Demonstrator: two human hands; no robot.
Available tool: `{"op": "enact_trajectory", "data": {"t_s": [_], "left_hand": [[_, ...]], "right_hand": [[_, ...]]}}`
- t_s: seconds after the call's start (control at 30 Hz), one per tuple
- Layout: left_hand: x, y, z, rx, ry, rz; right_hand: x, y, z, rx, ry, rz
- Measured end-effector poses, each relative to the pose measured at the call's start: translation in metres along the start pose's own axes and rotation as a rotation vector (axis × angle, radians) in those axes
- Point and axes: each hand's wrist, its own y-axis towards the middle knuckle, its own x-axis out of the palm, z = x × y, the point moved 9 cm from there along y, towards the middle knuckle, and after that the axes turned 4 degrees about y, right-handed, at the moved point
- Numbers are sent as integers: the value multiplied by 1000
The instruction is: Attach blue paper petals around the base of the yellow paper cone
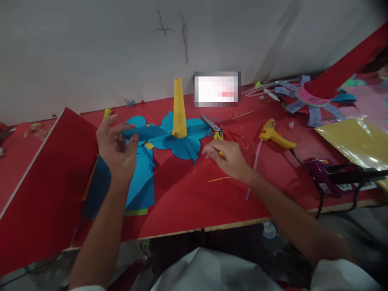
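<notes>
A blue paper flower (182, 147) with rounded petals lies on the red table, and a yellow paper cone (180, 109) stands upright from its middle. My left hand (117, 139) is closed on one blue petal at the flower's left, pinching it between thumb and fingers and lifting it. To the right of the flower, my right hand (227, 155) has its fingers drawn together. What they hold, if anything, is hidden. Yellow handles (218, 136) show right beside and under that hand. Red-handled scissors (239, 137) lie just behind it.
Blue paper sheets (138, 186) lie left of centre, beside a leaning red board (45, 182). A yellow glue gun (277, 135) with a black cord lies right, near a purple box (324, 173). Further right are a red tube (342, 72) and a yellow plastic packet (354, 137).
</notes>
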Motion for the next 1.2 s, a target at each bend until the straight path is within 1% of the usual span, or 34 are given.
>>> {"op": "enact_trajectory", "data": {"t_s": [0.07,0.13,0.17,0.23,0.3,0.37,0.47,0.57,0.67,0.73,0.8,0.9,1.03,1.13,1.2], "left_hand": [[15,-4,12,8,-194,-91],[31,-10,21,25,-378,-230],[39,-15,26,35,-455,-313],[55,-27,38,54,-559,-499],[71,-42,49,61,-594,-693],[82,-55,58,57,-608,-812],[94,-66,58,-22,-569,-848],[100,-73,50,-98,-482,-821],[101,-75,39,-147,-345,-788],[102,-77,32,-187,-276,-789],[103,-79,29,-219,-244,-803],[106,-83,31,-243,-242,-840],[110,-87,38,-275,-226,-893],[109,-85,42,-297,-241,-890],[109,-84,42,-319,-254,-875]], "right_hand": [[17,-2,9,172,257,-62],[29,-4,14,268,468,-85],[29,-5,16,288,497,-64],[24,-3,16,268,444,-9],[18,0,14,214,349,22],[14,1,14,172,289,36],[11,1,13,117,192,63],[12,-1,4,35,84,63],[13,-4,-8,-40,1,76],[16,-6,-10,-37,-12,80],[21,-8,-7,-3,8,62],[33,-13,-2,-1,-2,3],[45,-21,-5,-85,-176,-54],[51,-25,-8,-132,-321,-95],[54,-26,-10,-149,-396,-113]]}}
